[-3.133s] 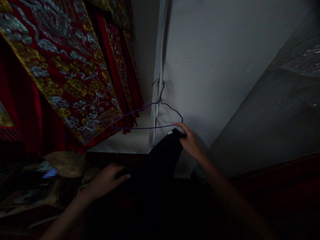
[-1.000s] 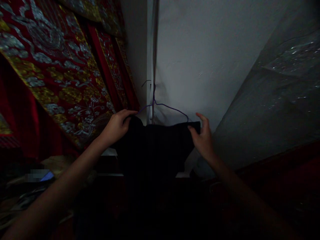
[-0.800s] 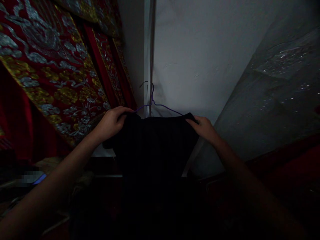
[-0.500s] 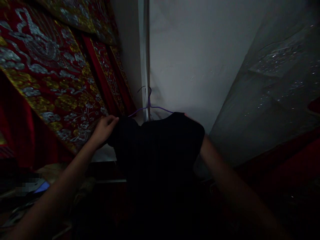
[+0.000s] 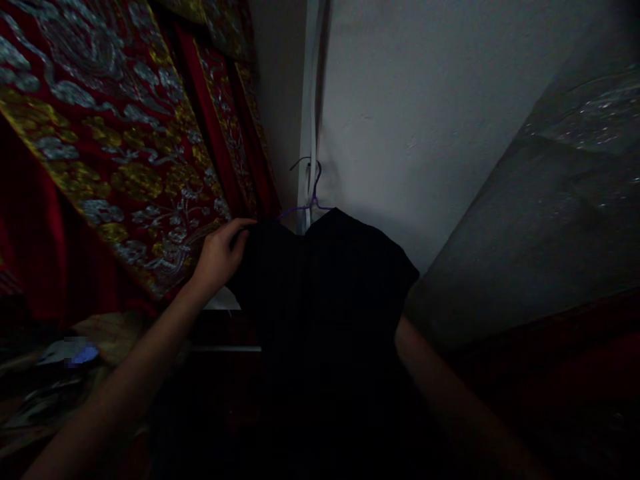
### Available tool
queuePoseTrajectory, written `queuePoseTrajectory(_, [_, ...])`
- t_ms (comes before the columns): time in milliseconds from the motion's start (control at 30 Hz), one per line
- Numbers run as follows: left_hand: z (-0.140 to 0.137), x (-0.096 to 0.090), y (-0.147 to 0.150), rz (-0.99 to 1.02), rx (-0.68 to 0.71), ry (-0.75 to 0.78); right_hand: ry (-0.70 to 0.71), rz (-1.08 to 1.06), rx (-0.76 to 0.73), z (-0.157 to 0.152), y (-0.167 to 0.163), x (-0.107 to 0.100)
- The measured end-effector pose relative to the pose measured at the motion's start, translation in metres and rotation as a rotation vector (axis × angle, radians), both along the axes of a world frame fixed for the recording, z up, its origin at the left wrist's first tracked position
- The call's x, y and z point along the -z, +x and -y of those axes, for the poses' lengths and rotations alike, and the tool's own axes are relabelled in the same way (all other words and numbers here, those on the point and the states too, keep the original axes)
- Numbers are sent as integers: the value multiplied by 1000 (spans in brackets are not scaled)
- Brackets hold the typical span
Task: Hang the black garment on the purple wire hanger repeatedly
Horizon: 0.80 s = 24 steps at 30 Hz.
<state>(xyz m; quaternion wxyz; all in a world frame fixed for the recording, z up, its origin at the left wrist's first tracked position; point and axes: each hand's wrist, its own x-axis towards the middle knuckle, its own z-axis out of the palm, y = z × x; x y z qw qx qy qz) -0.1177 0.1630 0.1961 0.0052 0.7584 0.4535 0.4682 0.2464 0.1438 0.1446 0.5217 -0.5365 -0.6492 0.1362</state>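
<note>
A black short-sleeved top (image 5: 335,300) hangs on a thin purple wire hanger (image 5: 317,190), whose hook is at a pale vertical strip on the wall. The cloth covers most of the hanger's arms. My left hand (image 5: 220,257) grips the left shoulder of the top, thumb and fingers closed on the fabric near the hanger's left end. From the right, my right forearm (image 5: 425,363) reaches in behind the right side of the top. The cloth and the dark hide my right hand and its fingers.
Red cloth with gold and silver embroidery (image 5: 150,167) hangs close on the left. A clear plastic sheet (image 5: 540,200) slants over the right side of the grey wall (image 5: 390,120). Low on the left lies dim clutter (image 5: 75,353).
The right shoulder of the top now lies over more of the hanger's right arm, nearer the hook. My right arm has come lower behind the cloth. My left hand keeps its grip.
</note>
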Motion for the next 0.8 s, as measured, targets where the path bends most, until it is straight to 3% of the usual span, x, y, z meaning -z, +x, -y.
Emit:
queuePoseTrajectory(167, [-2, 3, -5, 98, -84, 59, -45, -299, -11, 10, 9, -15])
queuePoseTrajectory(267, [0, -9, 6, 129, -62, 138, -63, -596, -4, 17, 10, -38])
queuePoseTrajectory(400, [22, -31, 28, 162, 51, 184, 5, -773, 89, 47, -5, -57])
queuePoseTrajectory(467, [40, -40, 40, 249, 170, 73, 11, -763, 144, 73, -20, -50])
queuePoseTrajectory(533, [61, -44, 52, 378, 342, -153, -8, -599, 148, 104, -36, -35])
queuePoseTrajectory(600, [80, -45, 61, 491, 479, -405, -84, -259, -80, 133, -52, -22])
queuePoseTrajectory(733, [114, -31, 56, 553, 579, -903, -393, 296, -932, 159, -71, -19])
queuePoseTrajectory(800, [127, -22, 43, 441, 636, -1128, -440, 360, -1081, 149, -69, -23])
